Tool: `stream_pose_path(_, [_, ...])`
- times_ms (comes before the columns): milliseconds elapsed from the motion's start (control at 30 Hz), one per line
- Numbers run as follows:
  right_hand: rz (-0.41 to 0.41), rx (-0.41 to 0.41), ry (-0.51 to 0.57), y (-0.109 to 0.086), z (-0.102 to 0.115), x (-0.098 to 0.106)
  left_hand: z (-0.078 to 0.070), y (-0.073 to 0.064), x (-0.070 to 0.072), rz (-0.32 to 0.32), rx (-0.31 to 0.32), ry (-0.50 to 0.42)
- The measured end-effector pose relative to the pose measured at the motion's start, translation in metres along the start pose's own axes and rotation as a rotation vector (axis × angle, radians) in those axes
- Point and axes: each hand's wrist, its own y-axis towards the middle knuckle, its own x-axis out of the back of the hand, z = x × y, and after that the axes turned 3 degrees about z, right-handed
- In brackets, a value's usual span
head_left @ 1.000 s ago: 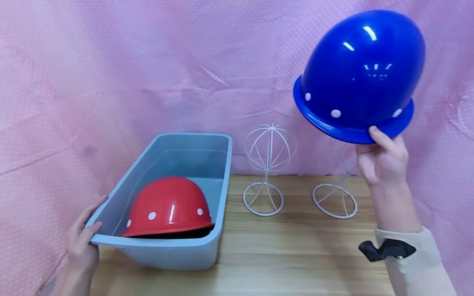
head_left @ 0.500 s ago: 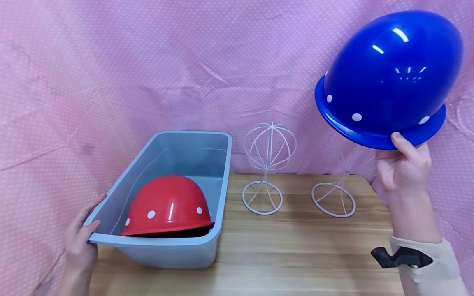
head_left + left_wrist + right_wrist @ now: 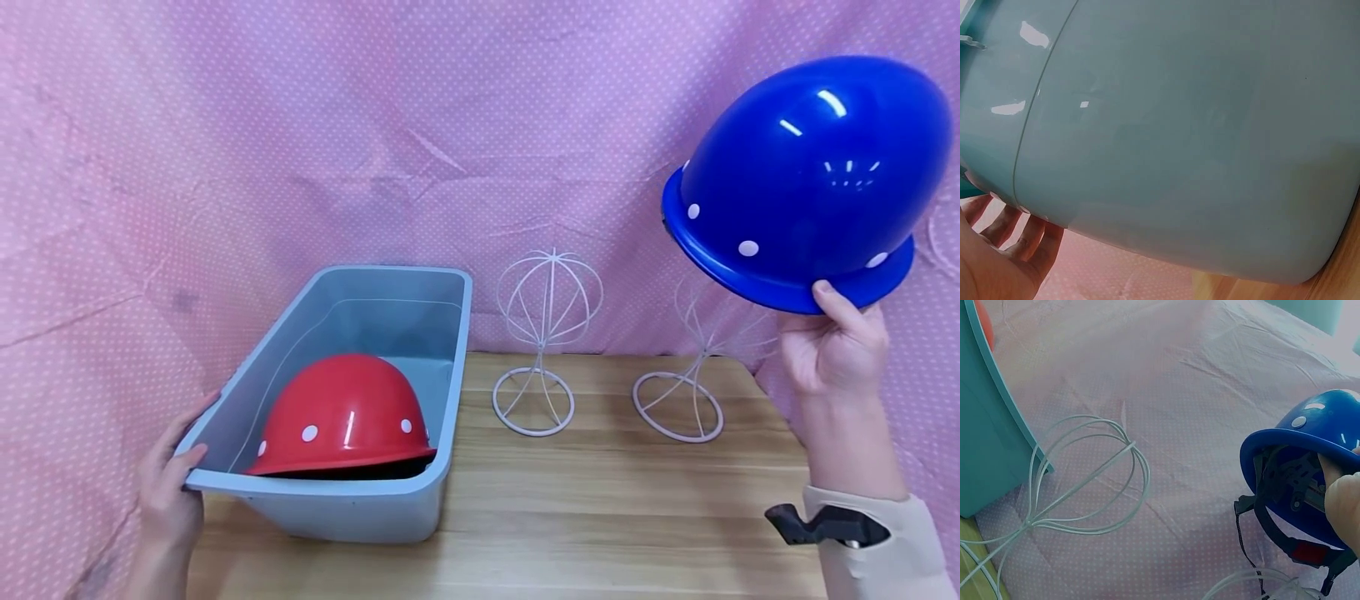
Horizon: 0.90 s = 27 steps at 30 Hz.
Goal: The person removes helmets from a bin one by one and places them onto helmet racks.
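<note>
Raised at the right, a blue hard hat tilts in my right hand, whose thumb lies over the brim with the fingers underneath. Black straps hang from its inside in the right wrist view. Below and left of it stands a white wire hat stand, its top partly behind the hat. My left hand grips the near left corner of a grey-blue plastic bin. Inside that bin rests a red hard hat, brim down and slightly tilted. The bin's outer wall fills the left wrist view.
Another white wire stand is upright between the bin and the right-hand stand. Everything stands on a wooden table. Behind it hangs a pink dotted cloth. A black wrist mount sits on the right sleeve.
My right hand has carried the blue hard hat rightward, then slightly down, uncovering more of the right stand's top. The left hand, bin and red hard hat stay put.
</note>
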Motion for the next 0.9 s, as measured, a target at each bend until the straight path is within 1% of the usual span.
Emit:
stream_pose_path(167, [-0.013, -0.025, 0.038, 0.003, 0.006, 0.007, 0.001, -0.001, 0.001, -0.013, -0.004, -0.013])
stream_pose_path(367, [-0.013, -0.048, 0.066, 0.0, 0.014, 0.016, 0.005, 0.002, 0.0, 0.018, -0.031, -0.048])
stream_pose_path(500, [-0.022, -0.084, 0.104, -0.002, 0.017, 0.022, 0.006, 0.002, 0.0, 0.019, -0.036, -0.043])
stream_pose_path(633, [-0.023, -0.085, 0.107, -0.003, 0.017, 0.026, 0.004, 0.001, 0.0, 0.014, -0.033, -0.013])
stream_pose_path(767, [-0.012, -0.077, 0.097, -0.005, 0.016, 0.029, 0.005, 0.0, -0.001, 0.008, -0.038, -0.005])
stream_pose_path(900, [-0.017, -0.075, 0.092, -0.007, 0.016, 0.031, 0.006, 0.001, 0.001, 0.009, -0.055, -0.03])
